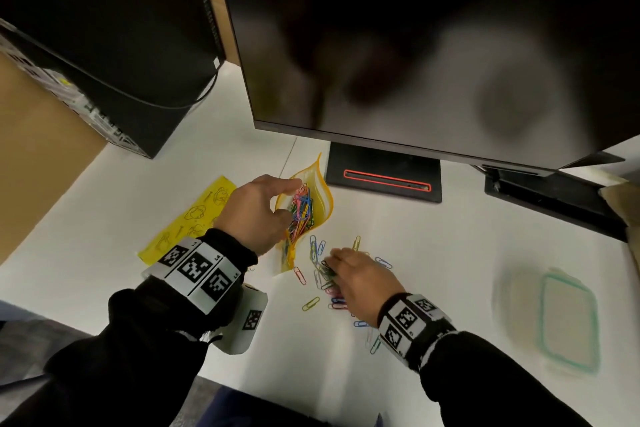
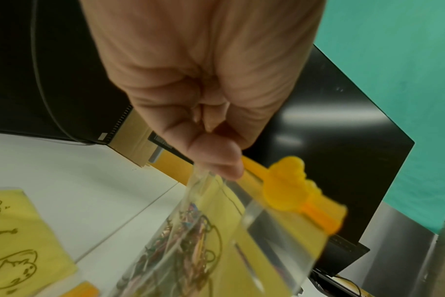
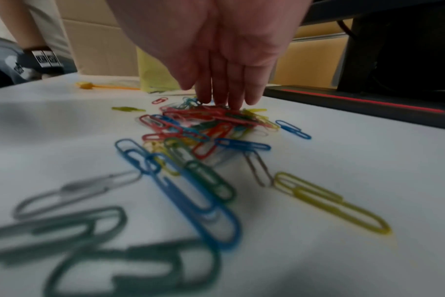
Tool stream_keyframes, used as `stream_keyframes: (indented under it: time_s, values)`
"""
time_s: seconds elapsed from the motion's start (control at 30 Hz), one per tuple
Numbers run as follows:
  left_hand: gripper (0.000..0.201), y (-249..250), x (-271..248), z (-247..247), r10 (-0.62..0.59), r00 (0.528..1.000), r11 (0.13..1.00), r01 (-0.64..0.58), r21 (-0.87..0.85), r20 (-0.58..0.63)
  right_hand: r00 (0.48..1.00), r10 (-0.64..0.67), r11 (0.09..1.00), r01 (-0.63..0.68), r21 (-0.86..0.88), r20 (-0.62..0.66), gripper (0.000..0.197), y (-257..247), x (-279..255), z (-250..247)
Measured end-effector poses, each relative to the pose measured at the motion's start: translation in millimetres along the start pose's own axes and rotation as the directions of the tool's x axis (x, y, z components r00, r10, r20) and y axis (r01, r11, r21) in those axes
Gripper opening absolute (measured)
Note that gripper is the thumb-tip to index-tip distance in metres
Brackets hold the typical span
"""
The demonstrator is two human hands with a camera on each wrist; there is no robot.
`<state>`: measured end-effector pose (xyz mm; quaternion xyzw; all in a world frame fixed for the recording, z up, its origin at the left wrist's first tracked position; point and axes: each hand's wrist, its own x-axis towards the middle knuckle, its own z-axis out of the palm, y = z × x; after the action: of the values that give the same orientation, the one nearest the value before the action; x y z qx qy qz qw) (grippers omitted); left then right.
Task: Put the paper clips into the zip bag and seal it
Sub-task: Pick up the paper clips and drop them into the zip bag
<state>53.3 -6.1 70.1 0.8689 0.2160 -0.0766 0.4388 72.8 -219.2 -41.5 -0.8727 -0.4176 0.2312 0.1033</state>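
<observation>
A clear zip bag [image 1: 323,199] with yellow edges stands tilted on the white desk, mouth held apart. Several coloured paper clips [image 1: 302,210] lie inside it. My left hand [image 1: 254,210] pinches the bag's upper rim [image 2: 203,178] between thumb and fingers, beside the yellow duck-shaped slider [image 2: 288,193]. More loose paper clips [image 1: 320,276] are scattered just below the bag. My right hand [image 1: 360,282] is over this pile, its straight fingertips [image 3: 233,100] pressing down on the heaped clips [image 3: 203,124]. No clip is plainly gripped.
A yellow cartoon-printed bag [image 1: 194,218] lies flat to the left. A black monitor [image 1: 415,45] and its stand base [image 1: 384,177] are close behind the bag. A green-rimmed plastic container [image 1: 564,319] sits at the right, and a black computer tower [image 1: 114,45] at back left.
</observation>
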Motion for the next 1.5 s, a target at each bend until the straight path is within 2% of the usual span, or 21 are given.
stream_keyframes:
  time_s: [0.07, 0.1, 0.2, 0.27, 0.43, 0.57, 0.73, 0.83, 0.9, 0.97, 1.07, 1.13, 1.2, 1.27, 1.33, 1.43, 1.5]
  values:
    - [0.046, -1, -1, 2, 0.011, 1.000, 1.000, -0.011, -0.004, 0.002, 0.994, 0.025, 0.997, -0.017, 0.079, -0.102, 0.048, -6, 5, -5]
    - [0.046, 0, -2, 2, 0.018, 1.000, 1.000, -0.018, -0.003, 0.002, 0.996, 0.027, 0.996, -0.019, 0.088, -0.089, 0.054, -12, 11, -9]
    - [0.048, 1, -1, 5, 0.027, 1.000, 1.000, -0.027, -0.010, 0.000, 0.986, 0.053, 0.998, -0.048, -0.034, 0.158, 0.070, -22, 28, -15]
    - [0.048, 2, -1, 7, 0.033, 0.999, 0.999, -0.033, -0.015, 0.005, 0.973, 0.071, 0.996, -0.057, -0.069, 0.221, 0.068, -25, 28, -15]
    - [0.046, 2, -3, 13, 0.030, 0.999, 0.997, -0.029, -0.065, 0.012, 0.990, 0.040, 0.998, -0.034, -0.043, 0.134, 0.055, -19, 2, -10]
    - [0.046, 6, -10, 24, 0.063, 0.997, 0.996, -0.060, -0.070, 0.040, 0.983, 0.072, 0.997, -0.065, -0.046, 0.170, 0.064, -21, -3, -10]
    - [0.047, 8, -16, 35, 0.078, 0.993, 0.995, -0.073, -0.061, 0.088, 0.978, 0.129, 0.988, -0.112, -0.109, 0.164, 0.051, -26, 1, -11]
    - [0.048, 6, -18, 40, 0.087, 0.991, 0.991, -0.077, -0.108, 0.098, 0.977, 0.204, 0.979, -0.205, 0.014, 0.062, 0.047, -19, 2, -7]
    - [0.050, 4, -18, 44, 0.100, 0.988, 0.986, -0.083, -0.146, 0.115, 0.955, 0.295, 0.940, -0.287, 0.185, -0.018, 0.036, -13, -1, -6]
    - [0.051, 3, -18, 49, 0.117, 0.986, 0.984, -0.100, -0.145, 0.115, 0.910, 0.393, 0.872, -0.324, 0.367, -0.131, 0.027, -9, -7, -9]
    - [0.052, 4, -18, 56, 0.151, 0.981, 0.986, -0.140, -0.088, 0.125, 0.776, 0.548, 0.736, -0.269, 0.622, -0.312, 0.022, -7, -22, -22]
    - [0.053, 4, -19, 60, 0.168, 0.974, 0.986, -0.162, -0.050, 0.155, 0.689, 0.665, 0.588, -0.244, 0.771, -0.289, 0.026, -8, -33, -39]
    - [0.054, 3, -19, 63, 0.181, 0.967, 0.983, -0.180, -0.025, 0.179, 0.650, 0.715, 0.449, -0.144, 0.882, -0.258, 0.031, -11, -40, -58]
    - [0.055, 3, -20, 64, 0.182, 0.964, 0.983, -0.184, -0.004, 0.192, 0.664, 0.708, 0.343, -0.024, 0.939, -0.242, 0.028, -18, -38, -72]
    - [0.057, 4, -19, 65, 0.186, 0.965, 0.981, -0.192, 0.012, 0.186, 0.692, 0.687, 0.303, 0.003, 0.953, -0.220, 0.027, -27, -27, -77]
    - [0.057, 6, -19, 63, 0.190, 0.969, 0.982, -0.187, -0.031, 0.156, 0.714, 0.666, 0.348, -0.042, 0.936, -0.215, 0.030, -38, -7, -69]
    - [0.056, 7, -19, 61, 0.190, 0.973, 0.981, -0.184, -0.060, 0.129, 0.749, 0.629, 0.379, -0.061, 0.923, -0.209, 0.030, -42, -2, -65]
